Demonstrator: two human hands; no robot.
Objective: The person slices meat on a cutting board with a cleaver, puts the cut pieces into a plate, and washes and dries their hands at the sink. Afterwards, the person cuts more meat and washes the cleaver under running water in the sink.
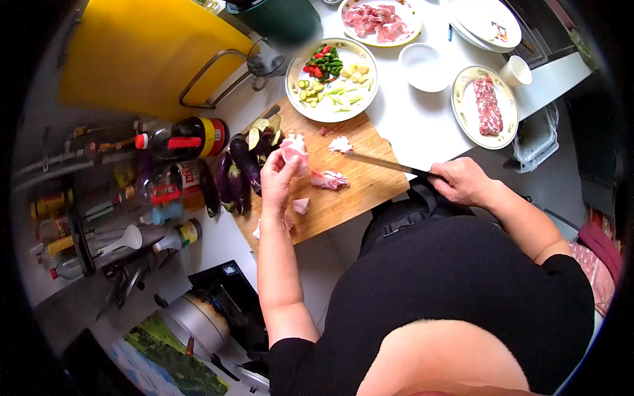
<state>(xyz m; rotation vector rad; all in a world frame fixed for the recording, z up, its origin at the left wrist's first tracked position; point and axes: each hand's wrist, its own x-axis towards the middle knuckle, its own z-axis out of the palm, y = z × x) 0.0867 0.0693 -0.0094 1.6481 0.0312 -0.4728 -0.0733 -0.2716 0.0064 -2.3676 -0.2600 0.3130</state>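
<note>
My left hand [280, 177] pinches a piece of raw meat [294, 149] above the wooden cutting board [360, 181]. With my right hand [460, 181] I grip a knife [389, 164] by its dark handle, the blade reaching left over the board. At the blade's tip sits a white fatty scrap [341, 144]. Another chunk of raw meat [329, 179] lies on the board between the hands. Smaller pale bits [300, 206] are near my left wrist, some partly hidden by the arm. Whole and cut eggplants [245, 160] are heaped at the board's left edge.
Beyond the board stands a plate of cut vegetables [332, 109]. Further back are a plate of sliced meat [380, 41] and a white bowl [423, 67]. A plate with a meat slab [489, 109] and a paper cup [517, 71] are right. Bottles [191, 137] crowd the left; a pot [195, 323] sits lower left.
</note>
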